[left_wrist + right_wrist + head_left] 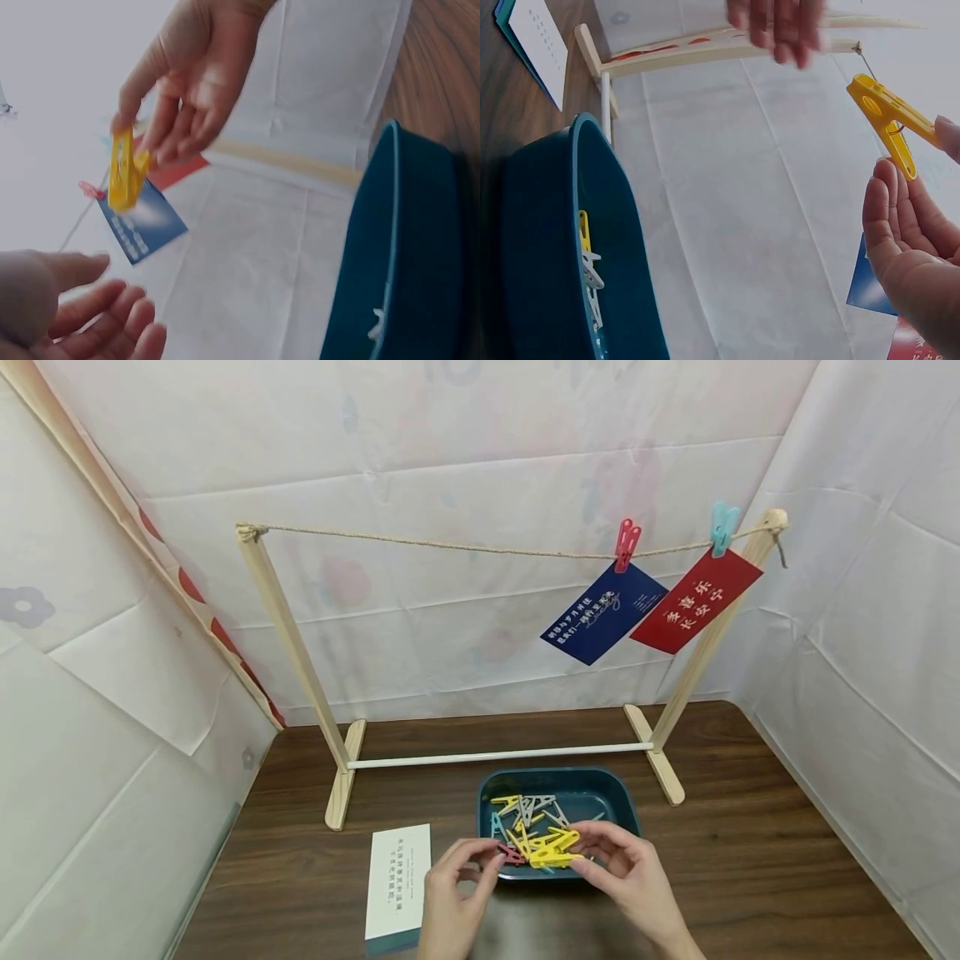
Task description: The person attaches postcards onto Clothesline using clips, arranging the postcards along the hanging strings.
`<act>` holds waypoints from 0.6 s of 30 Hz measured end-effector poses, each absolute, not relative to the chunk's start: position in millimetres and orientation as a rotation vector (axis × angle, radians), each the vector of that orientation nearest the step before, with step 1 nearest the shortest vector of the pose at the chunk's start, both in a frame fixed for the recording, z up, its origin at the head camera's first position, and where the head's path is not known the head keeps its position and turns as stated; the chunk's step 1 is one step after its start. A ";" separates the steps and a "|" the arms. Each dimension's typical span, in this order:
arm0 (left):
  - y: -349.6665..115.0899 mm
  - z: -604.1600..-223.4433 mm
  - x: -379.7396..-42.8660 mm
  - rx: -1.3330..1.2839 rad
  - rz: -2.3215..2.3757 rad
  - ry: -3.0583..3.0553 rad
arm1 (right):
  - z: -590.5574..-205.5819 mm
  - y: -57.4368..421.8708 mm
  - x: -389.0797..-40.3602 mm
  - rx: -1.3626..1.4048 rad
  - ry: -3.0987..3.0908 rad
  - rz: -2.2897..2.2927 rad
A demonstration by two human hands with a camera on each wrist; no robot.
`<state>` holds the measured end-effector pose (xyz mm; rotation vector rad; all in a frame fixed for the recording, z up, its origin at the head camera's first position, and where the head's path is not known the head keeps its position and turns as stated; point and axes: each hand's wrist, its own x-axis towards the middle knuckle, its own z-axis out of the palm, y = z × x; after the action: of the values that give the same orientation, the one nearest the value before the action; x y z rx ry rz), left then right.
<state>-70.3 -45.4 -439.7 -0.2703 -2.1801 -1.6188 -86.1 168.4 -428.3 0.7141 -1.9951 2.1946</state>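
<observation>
Closest to me, the left hand (pixel 459 893) has its fingers loosely bent around nothing, though its wrist view is blurred, so that is my best reading. The right hand (pixel 633 878) pinches a yellow clothespin (pixel 553 852) above the teal basin (pixel 596 785), thumb on one handle and fingertips on the other, a hold I reckon suits squeezing, since it leaves the nose free. A card stack (pixel 397 881) lies left of the basin, which keeps the loose clips (pixel 527 810) within easy reach. The clothespin is moulded plastic, wedge-shaped; the basin is smooth and round-cornered, on a dark, wood-grained table (pixel 757 827). Beyond, pale wooden posts (pixel 288 631) carry rough twine (pixel 435 544), where a pink clip (pixel 624 562) and a light-blue clip (pixel 722 531) hold a blue card (pixel 603 614) and a red card (pixel 697 602) near a corner, so both hang tilted.
</observation>
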 end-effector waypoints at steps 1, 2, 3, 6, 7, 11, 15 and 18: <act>-48.2 -441.8 -70.6 -0.229 -1.583 -2.198 | -428.9 168.9 -85.5 0.686 -2.007 2.197; -51.1 -444.1 -71.1 -0.190 -1.548 -2.220 | -429.7 169.4 -84.8 0.659 -2.022 2.195; -54.1 -446.7 -71.6 -0.154 -1.513 -2.234 | -430.4 169.9 -84.2 0.636 -2.034 2.194; -64.5 -455.7 -72.5 -0.064 -1.414 -2.273 | -432.5 170.9 -81.9 0.570 -2.059 2.189; -68.2 -458.8 -73.0 -0.038 -1.380 -2.289 | -432.9 171.1 -81.2 0.548 -2.064 2.189; -83.4 -469.5 -73.3 0.107 -1.299 -2.396 | -434.4 172.8 -78.7 0.480 -2.083 2.191; -97.3 -480.0 -73.7 0.224 -1.254 -2.503 | -436.6 174.6 -76.5 0.418 -2.083 2.225; -106.5 -489.2 -74.5 0.269 -1.196 -2.542 | -438.9 175.9 -75.6 0.394 -2.059 2.266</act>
<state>-74.5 -106.5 -489.2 0.2693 -2.5419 -1.1957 -75.6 175.9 -438.9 0.3940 -2.0589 2.2657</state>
